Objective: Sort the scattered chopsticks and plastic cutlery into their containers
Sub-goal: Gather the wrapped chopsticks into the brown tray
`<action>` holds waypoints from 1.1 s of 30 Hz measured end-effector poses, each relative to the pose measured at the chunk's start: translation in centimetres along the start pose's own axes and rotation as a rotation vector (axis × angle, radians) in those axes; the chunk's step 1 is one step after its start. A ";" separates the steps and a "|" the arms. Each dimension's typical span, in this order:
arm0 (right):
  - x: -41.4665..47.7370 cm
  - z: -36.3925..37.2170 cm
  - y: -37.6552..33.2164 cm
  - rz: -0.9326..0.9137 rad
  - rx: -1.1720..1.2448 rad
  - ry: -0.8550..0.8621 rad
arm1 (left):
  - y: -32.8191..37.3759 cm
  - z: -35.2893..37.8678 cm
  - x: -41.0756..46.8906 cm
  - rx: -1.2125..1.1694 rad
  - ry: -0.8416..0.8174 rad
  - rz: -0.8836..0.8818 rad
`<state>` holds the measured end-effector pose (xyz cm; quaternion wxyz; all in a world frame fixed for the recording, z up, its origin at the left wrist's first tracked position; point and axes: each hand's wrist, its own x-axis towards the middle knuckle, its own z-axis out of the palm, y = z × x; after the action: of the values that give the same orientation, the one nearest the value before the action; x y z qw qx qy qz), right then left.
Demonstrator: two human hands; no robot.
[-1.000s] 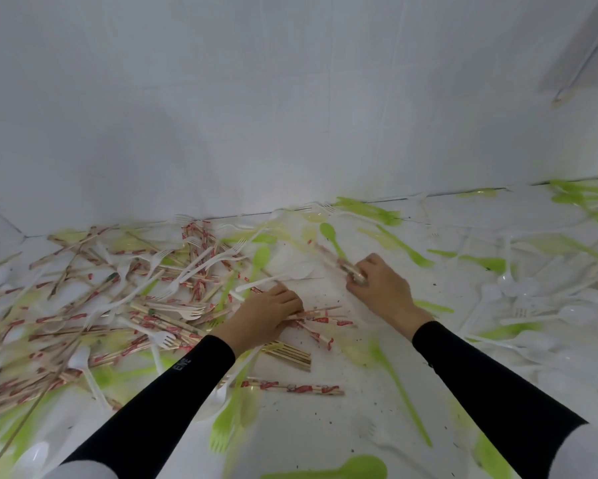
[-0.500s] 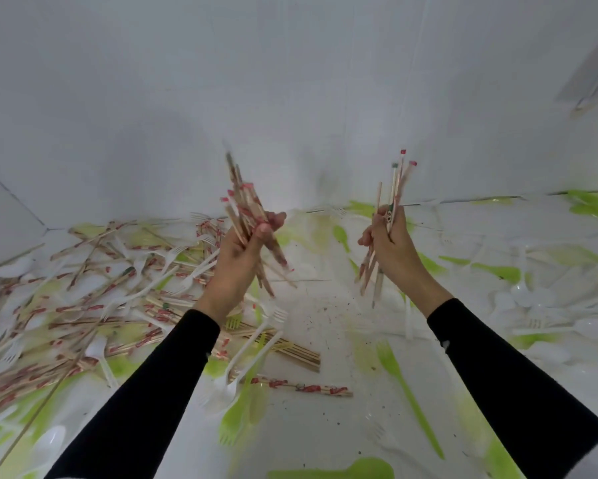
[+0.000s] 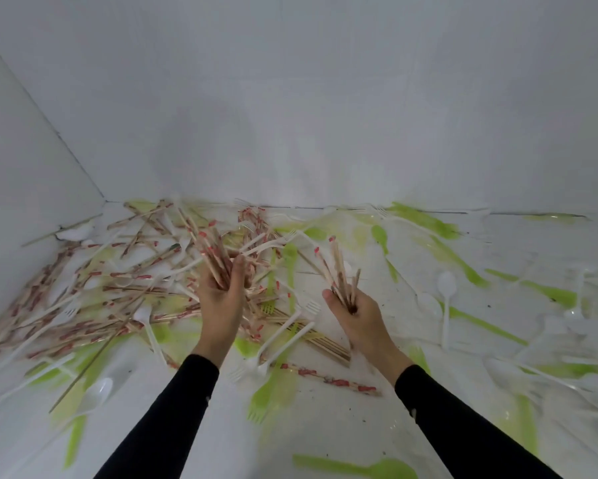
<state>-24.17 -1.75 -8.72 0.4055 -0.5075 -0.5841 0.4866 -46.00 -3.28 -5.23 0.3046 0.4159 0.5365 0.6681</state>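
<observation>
At far left, a dense heap of chopsticks [image 3: 93,288], mixed with white plastic cutlery, is noted on the white surface [image 3: 325,426], banked against the side wall. Just right of it, the left hand [image 3: 221,299] is held above the heap, its fingers curled round a bundle of chopsticks [image 3: 209,252] that fans upward and to the left. Between the hands, white forks [image 3: 290,323], a green fork [image 3: 266,392] and a red-printed chopstick pair [image 3: 328,378] are recorded lying on the surface. The right hand [image 3: 356,316] is likewise closed round a smaller bundle [image 3: 339,271], with the ends pointing up. Further right, white spoons [image 3: 446,288] and green cutlery [image 3: 546,295] are scattered well apart. No container is in view.

Assessment: the gathering of chopsticks is judged to be the step in hand, and the sorting is at an early stage, given the quantity left lying. The next move is expected to require that the two bundles be combined, squared and carried to the chopstick container, whose position cannot be determined. Care would be needed that the splayed sticks do not slip from either grip.
</observation>
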 end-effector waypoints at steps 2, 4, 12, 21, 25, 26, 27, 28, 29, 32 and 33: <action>0.3 0.1 -0.2 0.015 -0.058 -0.059 | -1.7 0.1 -1.6 0.015 0.029 -0.073; 0.9 0.3 -1.0 0.024 -0.048 -0.069 | -2.9 0.4 -2.7 0.057 0.008 -0.128; 8.4 1.5 -1.9 0.103 -0.627 -0.055 | 1.3 -2.0 0.2 0.121 0.003 -0.041; 12.0 3.3 0.0 -0.008 -1.100 -0.088 | -0.6 -7.4 3.8 0.656 -0.130 -0.130; 11.7 2.4 -1.2 0.020 -0.969 -0.021 | -2.1 -7.5 5.2 0.987 -0.290 0.019; 11.5 2.0 -1.7 0.027 -0.948 0.015 | -2.2 -7.2 5.6 1.050 -0.318 0.042; 11.3 1.3 -2.4 0.032 -0.949 0.036 | -2.1 -6.6 6.0 1.095 -0.358 0.056; 11.1 0.6 -3.2 0.036 -0.944 0.042 | -2.2 -6.2 6.5 1.141 -0.413 0.064; 10.9 -0.1 -3.9 0.043 -0.910 0.028 | -2.3 -5.9 7.0 1.187 -0.480 0.065; 10.4 -2.2 -5.5 0.117 -0.685 -0.062 | -2.7 -5.3 8.2 1.306 -0.683 0.054; 10.3 -2.8 -5.7 0.171 -0.609 -0.098 | -2.8 -5.3 8.6 1.340 -0.721 0.046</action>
<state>-24.15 8.77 -2.78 0.1642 -0.6287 -0.6771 0.3456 -54.77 2.25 -6.42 0.1294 0.7156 0.6858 0.0287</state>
